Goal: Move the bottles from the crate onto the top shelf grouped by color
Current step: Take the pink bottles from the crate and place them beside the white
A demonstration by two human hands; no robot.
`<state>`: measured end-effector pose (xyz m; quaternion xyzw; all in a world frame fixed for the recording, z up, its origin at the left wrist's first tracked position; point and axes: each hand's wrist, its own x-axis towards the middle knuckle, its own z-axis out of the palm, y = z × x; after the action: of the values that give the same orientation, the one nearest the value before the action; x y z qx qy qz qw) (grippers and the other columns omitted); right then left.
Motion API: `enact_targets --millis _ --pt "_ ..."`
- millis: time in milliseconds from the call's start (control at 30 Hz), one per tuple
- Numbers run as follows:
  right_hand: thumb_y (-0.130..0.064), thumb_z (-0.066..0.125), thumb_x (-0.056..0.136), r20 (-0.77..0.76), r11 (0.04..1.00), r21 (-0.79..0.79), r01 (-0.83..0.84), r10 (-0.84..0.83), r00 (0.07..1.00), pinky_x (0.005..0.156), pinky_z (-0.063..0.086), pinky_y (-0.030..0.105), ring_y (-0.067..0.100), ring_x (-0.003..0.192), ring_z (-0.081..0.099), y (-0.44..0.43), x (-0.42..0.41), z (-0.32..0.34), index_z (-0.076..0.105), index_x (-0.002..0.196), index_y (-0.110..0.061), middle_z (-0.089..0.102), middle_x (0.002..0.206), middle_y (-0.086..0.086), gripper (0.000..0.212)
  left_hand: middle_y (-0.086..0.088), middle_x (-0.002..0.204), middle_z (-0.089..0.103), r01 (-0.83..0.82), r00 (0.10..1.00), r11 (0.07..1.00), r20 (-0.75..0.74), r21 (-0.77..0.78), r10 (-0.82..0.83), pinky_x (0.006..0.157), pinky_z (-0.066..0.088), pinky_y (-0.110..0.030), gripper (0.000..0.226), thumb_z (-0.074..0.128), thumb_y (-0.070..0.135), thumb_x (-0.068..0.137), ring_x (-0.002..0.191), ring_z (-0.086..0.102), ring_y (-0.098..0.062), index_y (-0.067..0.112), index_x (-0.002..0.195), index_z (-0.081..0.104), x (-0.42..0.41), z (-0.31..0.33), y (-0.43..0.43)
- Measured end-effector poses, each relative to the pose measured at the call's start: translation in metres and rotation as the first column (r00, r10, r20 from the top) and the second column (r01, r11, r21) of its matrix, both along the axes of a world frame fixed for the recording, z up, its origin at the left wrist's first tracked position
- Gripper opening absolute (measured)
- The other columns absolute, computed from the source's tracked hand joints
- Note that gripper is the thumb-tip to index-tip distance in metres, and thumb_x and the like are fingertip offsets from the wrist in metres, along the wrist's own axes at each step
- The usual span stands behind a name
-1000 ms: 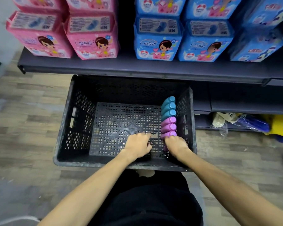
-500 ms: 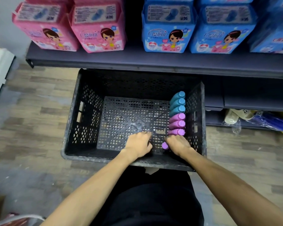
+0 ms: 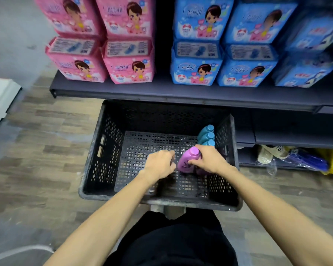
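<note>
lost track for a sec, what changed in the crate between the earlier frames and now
The right hand has lifted a purple bottle out of the row along the right wall of the crate, and now grips it tilted toward the middle. The left hand stays curled beside it, holding nothing that shows. The three blue bottles stay against that wall.
</note>
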<state>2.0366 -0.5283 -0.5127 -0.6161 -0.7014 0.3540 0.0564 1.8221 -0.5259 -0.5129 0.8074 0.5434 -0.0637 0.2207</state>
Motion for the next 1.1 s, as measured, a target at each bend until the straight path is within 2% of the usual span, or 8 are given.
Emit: enact_targets --millis 133,333,433,567,667,800,933,1100 --pt "-0.033 0.082 0.079 -0.083 0.988 0.125 0.092 -0.082 0.993 0.066 0.037 0.023 0.001 0.063 0.050 0.013 -0.008 0.039 0.060 0.092 -0.023 0.053 0.068 -0.017 0.027 -0.007 0.108 0.065 -0.001 1.000 0.997 0.003 0.077 0.001 0.078 0.051 -0.039 0.026 0.051 0.033 0.086 0.099 0.063 -0.032 0.017 0.106 0.057 -0.009 0.020 0.021" --pt "-0.040 0.082 0.078 -0.149 0.936 0.295 0.192 -0.154 0.977 0.058 0.038 0.015 0.005 0.054 0.049 0.031 -0.018 0.100 0.049 0.076 -0.035 0.056 0.060 -0.008 0.033 -0.006 0.103 0.065 0.042 0.998 0.963 0.030 0.264 -0.052 0.071 0.049 -0.039 0.024 0.052 0.032 0.084 0.095 0.063 -0.033 0.018 0.102 0.057 -0.018 0.068 0.058" --pt "-0.040 0.082 0.078 -0.171 0.905 0.379 0.193 -0.137 0.976 0.058 0.039 0.012 0.005 0.053 0.050 0.042 -0.023 0.131 0.048 0.076 -0.037 0.059 0.061 -0.006 0.034 -0.006 0.104 0.063 0.125 0.991 0.916 -0.015 0.382 -0.130 0.069 0.046 -0.037 0.024 0.052 0.032 0.085 0.096 0.061 -0.031 0.017 0.103 0.056 -0.022 0.103 0.077" --pt "-0.039 0.082 0.079 -0.214 0.858 0.474 0.198 -0.105 0.971 0.060 0.040 0.016 0.005 0.054 0.049 0.055 -0.031 0.179 0.060 0.092 -0.031 0.058 0.063 -0.008 0.027 -0.004 0.102 0.062 0.169 0.983 0.853 -0.026 0.494 -0.179 0.070 0.045 -0.038 0.022 0.053 0.033 0.086 0.096 0.060 -0.030 0.017 0.101 0.055 -0.029 0.153 0.098" --pt "-0.039 0.081 0.080 -0.224 0.803 0.564 0.190 -0.073 0.972 0.059 0.038 0.017 0.004 0.055 0.049 0.064 -0.032 0.220 0.053 0.083 -0.040 0.054 0.060 -0.011 0.029 -0.002 0.099 0.061 0.192 0.977 0.804 -0.033 0.563 -0.211 0.065 0.037 -0.034 0.018 0.054 0.033 0.085 0.095 0.059 -0.028 0.019 0.097 0.054 -0.033 0.193 0.110" --pt "-0.042 0.078 0.083 -0.202 0.744 0.642 0.185 -0.068 0.977 0.057 0.037 0.012 -0.002 0.058 0.051 0.076 -0.032 0.275 0.066 0.103 -0.026 0.056 0.064 -0.012 0.029 0.000 0.095 0.063 0.224 0.967 0.728 -0.056 0.648 -0.248 0.063 0.039 -0.035 0.013 0.054 0.033 0.084 0.091 0.061 -0.028 0.022 0.091 0.054 -0.037 0.246 0.122" --pt "-0.037 0.077 0.084 -0.193 0.692 0.700 0.178 -0.057 0.980 0.058 0.037 0.010 -0.005 0.060 0.051 0.084 -0.032 0.329 0.059 0.090 -0.029 0.054 0.066 -0.017 0.020 0.000 0.093 0.064 0.245 0.959 0.638 -0.084 0.730 -0.271 0.061 0.036 -0.034 0.013 0.054 0.035 0.084 0.090 0.061 -0.029 0.022 0.087 0.054 -0.037 0.294 0.131" --pt "-0.039 0.076 0.085 -0.200 0.642 0.745 0.179 -0.040 0.979 0.066 0.044 0.016 -0.001 0.070 0.058 0.098 -0.027 0.382 0.069 0.103 -0.019 0.068 0.083 -0.013 0.027 0.001 0.089 0.064 0.224 0.953 0.535 -0.068 0.815 -0.297 0.060 0.033 -0.032 0.013 0.053 0.035 0.084 0.087 0.061 -0.027 0.023 0.084 0.053 -0.034 0.346 0.135"
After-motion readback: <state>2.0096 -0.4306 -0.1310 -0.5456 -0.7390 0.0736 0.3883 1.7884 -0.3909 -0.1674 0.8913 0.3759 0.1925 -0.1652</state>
